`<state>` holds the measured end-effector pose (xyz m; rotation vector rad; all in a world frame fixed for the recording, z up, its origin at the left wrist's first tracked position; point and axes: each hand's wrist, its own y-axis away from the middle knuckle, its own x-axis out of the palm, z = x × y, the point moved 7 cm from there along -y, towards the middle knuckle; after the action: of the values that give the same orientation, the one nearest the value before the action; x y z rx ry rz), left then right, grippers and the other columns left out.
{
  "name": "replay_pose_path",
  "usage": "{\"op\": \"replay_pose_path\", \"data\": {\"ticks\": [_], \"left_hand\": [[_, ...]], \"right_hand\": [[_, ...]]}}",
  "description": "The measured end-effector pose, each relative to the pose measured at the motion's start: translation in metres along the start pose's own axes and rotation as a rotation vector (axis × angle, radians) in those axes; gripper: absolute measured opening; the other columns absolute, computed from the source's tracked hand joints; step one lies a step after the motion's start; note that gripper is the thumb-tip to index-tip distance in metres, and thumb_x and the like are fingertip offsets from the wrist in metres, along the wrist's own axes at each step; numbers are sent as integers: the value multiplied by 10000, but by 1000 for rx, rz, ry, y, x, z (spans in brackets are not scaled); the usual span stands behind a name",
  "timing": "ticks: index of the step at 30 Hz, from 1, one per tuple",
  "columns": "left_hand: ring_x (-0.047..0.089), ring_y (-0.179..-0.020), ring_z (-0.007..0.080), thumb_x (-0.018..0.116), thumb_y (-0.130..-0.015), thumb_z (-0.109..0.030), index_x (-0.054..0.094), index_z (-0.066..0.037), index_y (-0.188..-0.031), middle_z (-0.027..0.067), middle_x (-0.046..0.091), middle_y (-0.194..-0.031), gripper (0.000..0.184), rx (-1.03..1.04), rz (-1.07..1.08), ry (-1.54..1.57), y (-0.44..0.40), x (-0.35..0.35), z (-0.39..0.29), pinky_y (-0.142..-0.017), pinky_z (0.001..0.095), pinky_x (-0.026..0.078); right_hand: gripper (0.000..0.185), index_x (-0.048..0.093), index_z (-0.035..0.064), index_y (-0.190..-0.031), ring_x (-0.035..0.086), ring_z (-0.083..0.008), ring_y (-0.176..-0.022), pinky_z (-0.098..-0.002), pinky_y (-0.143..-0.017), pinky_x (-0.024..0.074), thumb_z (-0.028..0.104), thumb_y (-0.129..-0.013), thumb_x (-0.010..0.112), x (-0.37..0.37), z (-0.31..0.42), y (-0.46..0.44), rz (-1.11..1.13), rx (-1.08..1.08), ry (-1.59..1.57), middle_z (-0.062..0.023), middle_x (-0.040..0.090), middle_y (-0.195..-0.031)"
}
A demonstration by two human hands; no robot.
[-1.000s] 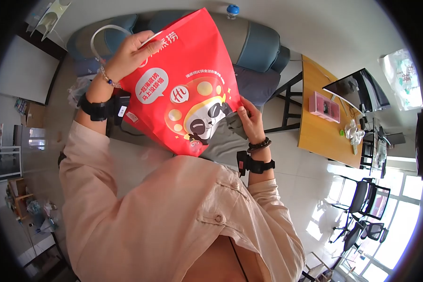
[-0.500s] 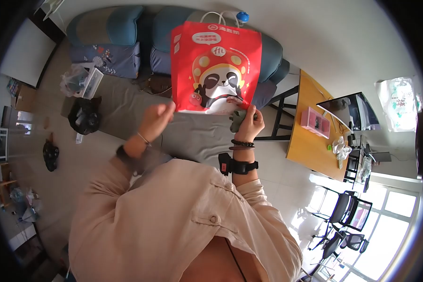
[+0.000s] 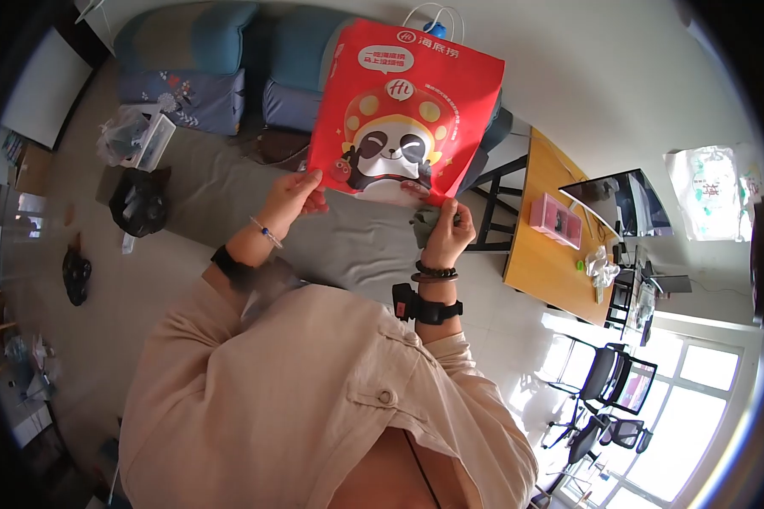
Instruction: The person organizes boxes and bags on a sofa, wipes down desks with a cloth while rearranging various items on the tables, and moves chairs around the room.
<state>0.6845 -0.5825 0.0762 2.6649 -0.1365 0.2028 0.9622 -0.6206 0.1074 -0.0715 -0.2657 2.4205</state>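
A red paper bag (image 3: 467, 89) with a panda print and white cord handles is held up in front of me, tilted with its right side lower. My left hand (image 3: 295, 197) pinches its lower left corner between thumb and fingers. At the lower right corner, my right hand (image 3: 448, 233) grips the bag's bottom edge the same way. A small grey-green thing (image 3: 424, 225) shows beside my right hand; whether it is touched I cannot tell. The bag hides part of the sofa behind it.
A grey-covered sofa (image 3: 221, 182) with blue cushions lies ahead. On it are a black plastic bag (image 3: 139, 202) and a white container (image 3: 154, 142). To the right, a wooden table (image 3: 530, 254) carries a pink box (image 3: 556, 222) and a monitor (image 3: 624, 202). Office chairs (image 3: 598, 373) stand by the window.
The bag has shifted right and tilted clockwise, its front turned more toward me. My left hand has risen slightly at its corner, while my right hand has moved a little left and down.
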Motion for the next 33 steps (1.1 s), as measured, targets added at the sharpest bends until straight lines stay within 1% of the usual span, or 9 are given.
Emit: {"op": "replay_pose_path", "data": {"ticks": [8,14,16,18,23,26,28,30,33], "left_hand": [[558,-620,113,533,-855,-305,571,-52,-813,6,555,-687,259,277,100,139,11,-1,-29,-621,246,473],[462,-560,53,527,-868,-243,540,-12,-734,-17,497,-606,268,405,57,-145,10,-6,6,-540,213,401],[383,-542,38,533,-861,-217,531,-8,-735,-5,466,-571,244,435,238,-364,15,15,19,-494,225,356],[361,-537,45,535,-857,-205,521,-3,-731,9,455,-561,239,384,284,-351,22,18,28,-480,237,344],[414,-555,59,533,-852,-178,538,20,-772,60,488,-572,213,437,439,-527,28,19,28,-503,254,377],[517,-645,89,526,-854,-173,569,25,-852,105,562,-652,202,588,320,-291,17,2,26,-592,260,418],[563,-811,120,535,-848,-163,571,-5,-986,110,611,-840,213,332,242,-362,1,-16,28,-718,259,426],[549,-870,118,543,-849,-155,535,-12,-1047,92,602,-879,244,448,120,-263,-13,-33,18,-769,254,419],[552,-896,132,562,-842,-140,490,-27,-1117,78,593,-914,306,523,-87,-119,-33,-73,16,-797,262,430]], "right_hand": [[220,598,-29,-801,462,-41,-606,-175,-548,374,183,-847,561,-14,-17,16,11,235,-229,8,558,-670],[318,553,-25,-1002,505,-60,-649,-203,-568,405,260,-865,517,-45,-56,3,463,376,259,-22,584,-705],[359,510,-20,-1057,544,-93,-611,-216,-543,434,291,-879,487,-60,-67,-8,555,334,61,-61,597,-726],[369,508,-15,-1044,578,-138,-586,-235,-525,464,314,-879,483,-66,-45,-6,563,544,4,-90,605,-746],[223,594,-16,-904,576,-109,-615,-228,-551,470,193,-860,530,-91,-40,-20,518,466,212,-49,611,-721],[211,596,-15,-883,540,-88,-549,-225,-502,455,183,-859,529,-74,-36,-27,498,410,204,-39,601,-700],[200,586,-13,-868,534,-85,-532,-225,-472,444,177,-861,525,-47,-25,-32,480,443,156,-38,590,-684],[181,573,-4,-850,521,-75,-526,-222,-463,433,169,-863,519,-11,-14,-45,427,432,66,-26,568,-659],[145,554,-12,-825,489,-81,-586,-234,-529,416,124,-854,511,38,-16,-93,350,140,90,-10,550,-694]]}}
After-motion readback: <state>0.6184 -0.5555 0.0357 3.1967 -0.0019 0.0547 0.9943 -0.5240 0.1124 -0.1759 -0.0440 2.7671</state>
